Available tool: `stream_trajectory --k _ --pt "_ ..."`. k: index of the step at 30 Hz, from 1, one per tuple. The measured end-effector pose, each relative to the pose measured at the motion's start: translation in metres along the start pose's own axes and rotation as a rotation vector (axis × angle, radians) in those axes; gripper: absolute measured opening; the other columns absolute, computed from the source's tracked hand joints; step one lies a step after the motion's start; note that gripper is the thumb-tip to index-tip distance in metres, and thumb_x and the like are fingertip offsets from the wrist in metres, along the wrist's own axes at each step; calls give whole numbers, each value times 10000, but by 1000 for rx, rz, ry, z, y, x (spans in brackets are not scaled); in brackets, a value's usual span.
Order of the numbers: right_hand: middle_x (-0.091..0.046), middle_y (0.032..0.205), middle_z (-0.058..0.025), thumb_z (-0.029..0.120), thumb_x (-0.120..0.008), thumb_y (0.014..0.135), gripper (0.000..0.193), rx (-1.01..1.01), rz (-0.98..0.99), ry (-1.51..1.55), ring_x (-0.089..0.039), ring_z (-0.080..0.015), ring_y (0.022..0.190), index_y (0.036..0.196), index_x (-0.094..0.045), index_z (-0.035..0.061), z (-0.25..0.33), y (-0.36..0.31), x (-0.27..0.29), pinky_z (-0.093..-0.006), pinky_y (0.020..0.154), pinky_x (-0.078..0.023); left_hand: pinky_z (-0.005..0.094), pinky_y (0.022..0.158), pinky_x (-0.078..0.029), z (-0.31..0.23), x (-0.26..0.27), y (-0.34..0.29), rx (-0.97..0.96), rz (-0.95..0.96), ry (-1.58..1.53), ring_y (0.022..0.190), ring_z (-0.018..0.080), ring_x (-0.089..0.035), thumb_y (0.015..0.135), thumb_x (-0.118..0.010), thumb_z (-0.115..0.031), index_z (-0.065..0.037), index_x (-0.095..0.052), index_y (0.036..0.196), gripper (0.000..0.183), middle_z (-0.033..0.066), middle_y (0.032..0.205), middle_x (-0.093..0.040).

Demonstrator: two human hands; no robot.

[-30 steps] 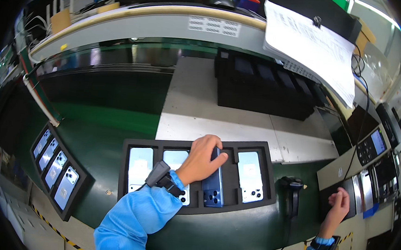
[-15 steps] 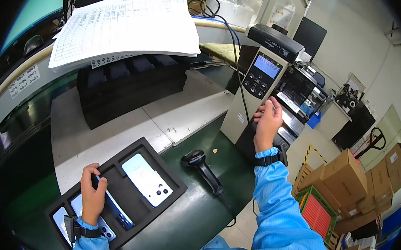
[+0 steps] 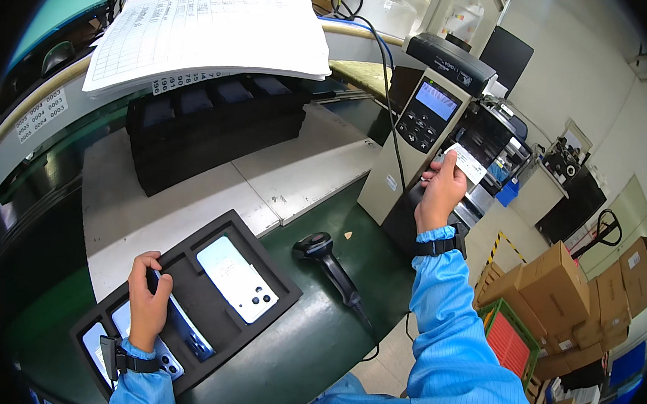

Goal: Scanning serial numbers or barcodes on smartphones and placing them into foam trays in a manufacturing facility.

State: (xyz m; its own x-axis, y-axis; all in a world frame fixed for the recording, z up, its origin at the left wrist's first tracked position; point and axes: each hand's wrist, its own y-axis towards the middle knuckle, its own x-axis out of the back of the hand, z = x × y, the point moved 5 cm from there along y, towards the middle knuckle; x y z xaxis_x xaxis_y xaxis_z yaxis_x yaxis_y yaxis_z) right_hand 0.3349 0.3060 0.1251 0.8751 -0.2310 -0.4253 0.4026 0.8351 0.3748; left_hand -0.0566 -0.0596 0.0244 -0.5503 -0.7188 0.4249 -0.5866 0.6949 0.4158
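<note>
At the lower left, my left hand [image 3: 149, 308] is closed around the upper end of a blue smartphone [image 3: 192, 335], which stands tilted in a slot of a black foam tray [image 3: 266, 253]. A pale smartphone [image 3: 232, 274] lies camera side up in the tray's right slot. Two more phones lie to the left, partly covered by my hand and wrist. My right hand [image 3: 442, 195] pinches a white printed label [image 3: 467, 164] between thumb and fingers, at the front of a beige label printer [image 3: 387, 185] with a lit screen.
A black handheld barcode scanner [image 3: 333, 274] lies on the green table between tray and printer. Stacked black foam trays [image 3: 215, 142] stand behind, under clipped paper sheets [image 3: 215, 37]. Cardboard boxes [image 3: 558, 282] and a green crate [image 3: 510, 339] are on the right.
My right hand now has the white label, which has come away from the printer's front. My left hand keeps its hold on the phone. The view has shifted slightly.
</note>
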Motion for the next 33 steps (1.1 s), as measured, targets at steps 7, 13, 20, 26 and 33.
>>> stream_trajectory --k 7,13,20,26,33 --pt "-607 699 -35 328 -696 949 341 -18 -82 -20 -520 -90 506 836 -628 13 6 -7 -5 -230 454 -409 404 1058 -345 2 -1 -3 0 -9 31 1137 315 -517 848 -611 -141 -53 -504 1019 220 154 1196 -596" --pt "-622 684 -50 278 -700 931 321 -7 -89 -34 -540 -108 470 776 -623 8 10 -5 -2 -243 414 -399 409 1052 -343 -2 -3 -4 42 5 64 1178 303 -473 853 -608 -146 -68 -512 1025 212 128 1209 -589" --pt "-532 616 10 228 -678 938 262 66 -69 -251 -494 -110 513 721 -630 90 -2 21 11 -291 444 -366 403 910 -416 1 5 -4 -151 -126 62 932 313 -581 785 -666 -118 -41 -555 956 218 110 957 -610" --pt "-517 723 52 278 -642 981 226 -402 174 -58 -385 -35 513 1074 -648 73 -2 -99 26 -198 432 -280 393 944 -407 0 -6 2 -156 -79 113 985 325 -573 804 -660 -139 -52 -531 955 217 133 1001 -605" --pt "-625 1075 -52 407 -591 1000 449 -232 74 -236 -496 -76 709 1299 -606 73 -18 -27 7 -211 514 -386 402 986 -357 0 8 -4 -111 -47 101 995 310 -543 824 -662 -182 -75 -531 983 232 109 1005 -573"
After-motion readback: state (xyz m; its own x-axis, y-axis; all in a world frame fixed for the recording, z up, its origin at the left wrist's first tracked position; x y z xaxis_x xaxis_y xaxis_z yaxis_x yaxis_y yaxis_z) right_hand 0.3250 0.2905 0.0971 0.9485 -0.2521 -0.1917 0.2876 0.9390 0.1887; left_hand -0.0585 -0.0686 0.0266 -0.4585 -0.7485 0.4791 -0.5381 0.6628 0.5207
